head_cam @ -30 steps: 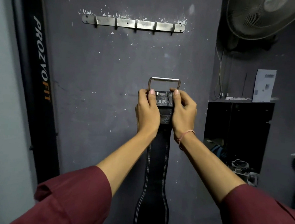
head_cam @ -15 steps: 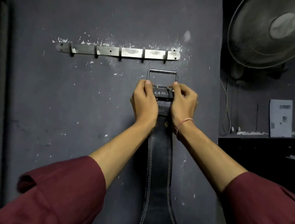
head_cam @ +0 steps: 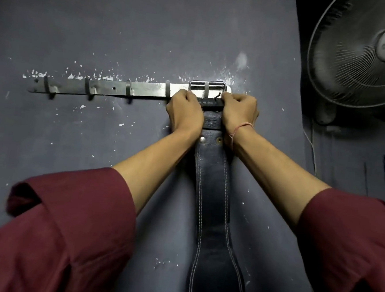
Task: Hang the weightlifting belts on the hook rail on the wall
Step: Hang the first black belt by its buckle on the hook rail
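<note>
while level with the hook rail (head_cam: 113,90), left hand (head_cam: 185,113) and right hand (head_cam: 239,113), fingers (head_cam: 238,98) curled round the belt (head_cam: 213,193)

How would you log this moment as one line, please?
phase: hanging belt | left hand: grips belt top | right hand: grips belt top | buckle: framing rightmost hook on rail | released: no

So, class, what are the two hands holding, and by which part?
The left hand and right hand both grip the black weightlifting belt at its top end, one on each edge, just below the metal buckle.
</note>
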### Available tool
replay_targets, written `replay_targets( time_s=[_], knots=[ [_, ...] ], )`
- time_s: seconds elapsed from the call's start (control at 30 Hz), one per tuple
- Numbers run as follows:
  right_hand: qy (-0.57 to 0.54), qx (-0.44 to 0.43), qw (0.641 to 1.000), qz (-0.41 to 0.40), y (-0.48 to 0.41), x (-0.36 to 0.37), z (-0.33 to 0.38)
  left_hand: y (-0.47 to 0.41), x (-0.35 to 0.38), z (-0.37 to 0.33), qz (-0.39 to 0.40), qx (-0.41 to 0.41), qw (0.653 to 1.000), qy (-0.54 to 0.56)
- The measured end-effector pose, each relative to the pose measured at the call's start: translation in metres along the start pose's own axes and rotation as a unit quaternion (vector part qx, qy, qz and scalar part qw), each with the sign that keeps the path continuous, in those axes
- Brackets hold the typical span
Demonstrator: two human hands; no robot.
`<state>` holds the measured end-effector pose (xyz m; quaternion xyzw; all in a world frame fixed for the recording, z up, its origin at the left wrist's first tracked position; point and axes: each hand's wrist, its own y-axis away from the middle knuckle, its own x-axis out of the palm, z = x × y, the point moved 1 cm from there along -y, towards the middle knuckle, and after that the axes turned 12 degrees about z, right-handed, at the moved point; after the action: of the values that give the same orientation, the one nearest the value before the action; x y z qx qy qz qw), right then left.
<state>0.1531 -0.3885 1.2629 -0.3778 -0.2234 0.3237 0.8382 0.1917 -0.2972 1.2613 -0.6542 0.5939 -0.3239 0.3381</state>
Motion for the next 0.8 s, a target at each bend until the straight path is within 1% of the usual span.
replay_targets(
  time_s=[0.13, 0.23, 0.33, 0.47, 0.57, 0.6, 0.7, 0.8],
  knots=[
    [-0.001, -0.002, 1.000, -0.004, -0.003, 0.002, -0.003, 0.000, 0.001, -0.001, -0.009, -0.003, 1.000, -0.018],
    [0.020, -0.017, 1.000, -0.004, 0.004, 0.003, -0.013, 0.013, 0.003, 0.004, -0.027, 0.030, 0.998, -0.058],
    [0.053, -0.037, 0.998, 0.013, 0.012, 0.001, -0.022, 0.022, 0.004, 0.012, -0.029, 0.069, 0.995, -0.069],
    [0.070, -0.067, 0.994, 0.047, 0.025, 0.003, -0.029, 0.034, 0.002, 0.023, 0.000, 0.098, 0.995, -0.032],
    [0.025, -0.075, 0.990, 0.115, 0.054, 0.002, -0.040, 0.059, -0.004, 0.045, 0.019, 0.098, 0.995, -0.006],
    [0.016, -0.074, 0.990, 0.122, 0.065, -0.001, -0.044, 0.070, -0.007, 0.054, 0.032, 0.097, 0.995, -0.003],
    [0.023, -0.064, 0.993, 0.099, 0.102, -0.010, -0.066, 0.108, -0.017, 0.077, 0.086, 0.105, 0.991, -0.011],
    [0.009, -0.051, 0.994, 0.091, 0.148, -0.014, -0.091, 0.144, -0.034, 0.096, 0.095, 0.107, 0.989, -0.045]
  ],
)
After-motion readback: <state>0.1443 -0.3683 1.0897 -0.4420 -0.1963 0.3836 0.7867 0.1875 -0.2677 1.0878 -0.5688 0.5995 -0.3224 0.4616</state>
